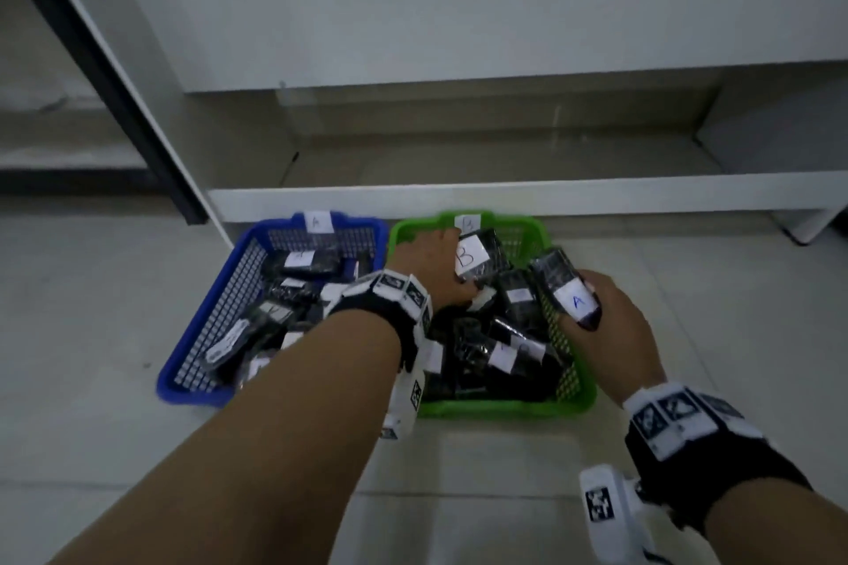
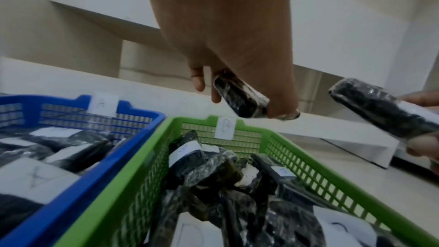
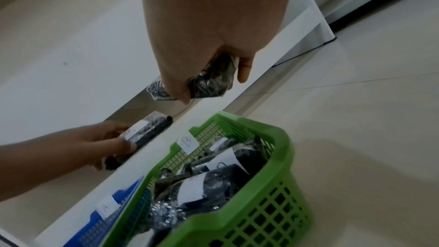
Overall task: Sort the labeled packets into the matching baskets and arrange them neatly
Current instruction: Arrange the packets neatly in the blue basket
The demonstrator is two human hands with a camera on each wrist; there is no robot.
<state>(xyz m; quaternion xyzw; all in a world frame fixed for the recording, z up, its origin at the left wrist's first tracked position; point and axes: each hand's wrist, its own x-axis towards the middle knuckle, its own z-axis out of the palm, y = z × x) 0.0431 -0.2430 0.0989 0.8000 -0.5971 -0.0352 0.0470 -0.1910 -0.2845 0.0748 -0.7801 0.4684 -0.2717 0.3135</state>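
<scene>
Left hand (image 1: 436, 264) grips B packet (image 1: 479, 255); right hand (image 1: 605, 326) grips A packet (image 1: 562, 284).

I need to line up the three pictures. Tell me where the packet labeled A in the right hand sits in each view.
Head: A packet, centre right, over the green basket's right wall.
Left wrist: far right edge.
Right wrist: top centre, label hidden.
Shared landmark: the green basket's B tag.

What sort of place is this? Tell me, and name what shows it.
Probably a plain indoor room, perhaps a storeroom, with the sorting done on the floor. A blue basket and a green basket sit on pale floor tiles in front of a low white shelf.
</scene>
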